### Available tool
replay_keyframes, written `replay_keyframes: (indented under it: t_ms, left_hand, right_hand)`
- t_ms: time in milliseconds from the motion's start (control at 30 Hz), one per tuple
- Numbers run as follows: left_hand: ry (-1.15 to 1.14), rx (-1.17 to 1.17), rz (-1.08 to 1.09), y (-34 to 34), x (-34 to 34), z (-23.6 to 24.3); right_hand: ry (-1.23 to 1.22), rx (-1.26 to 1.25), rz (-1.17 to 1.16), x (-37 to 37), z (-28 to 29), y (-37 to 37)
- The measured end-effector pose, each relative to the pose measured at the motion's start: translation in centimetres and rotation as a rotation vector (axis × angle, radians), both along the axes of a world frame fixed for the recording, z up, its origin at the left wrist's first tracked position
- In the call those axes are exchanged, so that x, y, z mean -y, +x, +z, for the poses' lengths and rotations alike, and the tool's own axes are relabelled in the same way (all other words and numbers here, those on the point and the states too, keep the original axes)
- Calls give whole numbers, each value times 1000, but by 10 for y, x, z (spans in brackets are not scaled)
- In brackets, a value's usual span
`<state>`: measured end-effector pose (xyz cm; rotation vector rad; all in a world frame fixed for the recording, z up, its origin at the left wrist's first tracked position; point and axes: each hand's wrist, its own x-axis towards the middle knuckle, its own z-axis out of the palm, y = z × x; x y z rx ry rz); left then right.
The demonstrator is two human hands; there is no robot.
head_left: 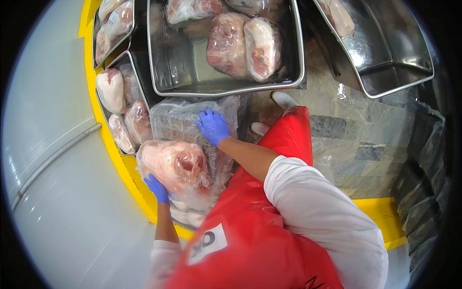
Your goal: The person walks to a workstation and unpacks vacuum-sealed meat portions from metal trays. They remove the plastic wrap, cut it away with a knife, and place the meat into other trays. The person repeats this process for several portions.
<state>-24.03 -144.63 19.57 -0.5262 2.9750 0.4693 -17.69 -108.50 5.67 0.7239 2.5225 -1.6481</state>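
My left hand (pixel 157 188), in a blue glove, rests against the near left side of a large plastic-wrapped piece of meat (pixel 171 164). Its visible fingers are stretched out rather than wrapped round it. Beyond the meat, my blue-gloved right hand (pixel 213 126) lies spread on a clear plastic sheet (pixel 168 115), which is crumpled over what looks like a bin. More pale wrapped meat (pixel 185 214) shows below the big piece, partly hidden by plastic and my red apron.
A large metal tub (pixel 226 91) holding wrapped meat stands ahead, with another metal tub (pixel 385 89) at right. Smaller bins of meat (pixel 137 118) line the yellow curb (pixel 118 164) by the white wall (pixel 53 144). Dark plastic sheeting (pixel 421 192) hangs far right. The tile floor (pixel 346 130) looks wet.
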Motion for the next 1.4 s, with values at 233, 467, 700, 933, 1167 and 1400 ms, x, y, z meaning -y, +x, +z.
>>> replay_keyframes:
  t_ms: [233,467,700,933,1167,1400]
  left_hand:
    - [24,9,13,5,5,-1]
    - [-177,-12,-17,18,-14,-2]
    - [-181,-84,-36,38,-14,-11]
    - [263,-343,190,98,1,-37]
    - [655,-190,484,150,25,-44]
    - [677,-202,371,157,8,-35]
  right_hand:
    - [-2,-91,11,-8,-7,8]
    - [156,-143,50,-8,-15,-1]
    - [291,3,272,-24,0,-26]
    - [66,-419,507,28,97,-6]
    - [482,-485,1021,76,169,-1]
    - [426,-216,935,96,157,-28]
